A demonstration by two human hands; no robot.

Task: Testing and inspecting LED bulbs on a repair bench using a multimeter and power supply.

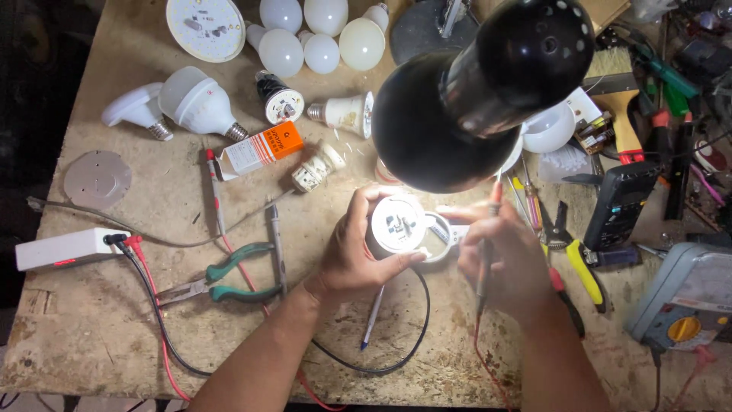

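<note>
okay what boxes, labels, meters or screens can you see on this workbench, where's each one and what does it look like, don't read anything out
Small carton: upper left of middle, lying flat, oblong, white with an orange end.
White box: left edge, long and flat, red and black leads plugged in.
Dark meter: right of the right hand, black, oblong; screen not readable.
Grey meter: lower right corner, grey case, yellow dial.

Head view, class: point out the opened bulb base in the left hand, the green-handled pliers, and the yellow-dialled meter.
opened bulb base (pixel 397 223), head view, on its round white top face.
green-handled pliers (pixel 238 280), head view, between the green handles.
yellow-dialled meter (pixel 684 329), head view, on the yellow dial.
</note>
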